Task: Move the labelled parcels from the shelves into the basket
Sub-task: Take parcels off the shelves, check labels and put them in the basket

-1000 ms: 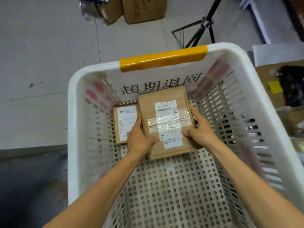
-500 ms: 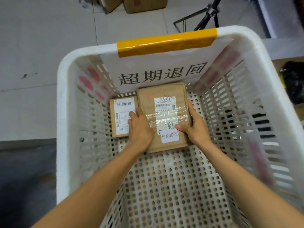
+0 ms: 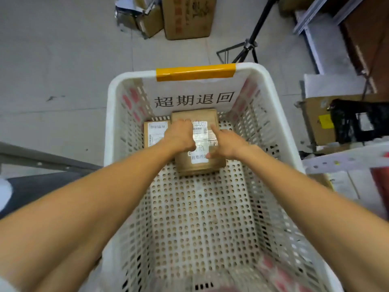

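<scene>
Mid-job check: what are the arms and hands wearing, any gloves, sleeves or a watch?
Nothing visible. The left hand and right hand are ungloved, with no ring in sight, and both forearms are bare to the frame edge: no sleeves, watch or bands.

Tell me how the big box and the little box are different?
The big brown cardboard parcel is plainly larger than the small brown cardboard parcel. The big parcel has two white labels and clear tape; the small parcel shows one. Both lie flat in the white plastic basket.
</scene>
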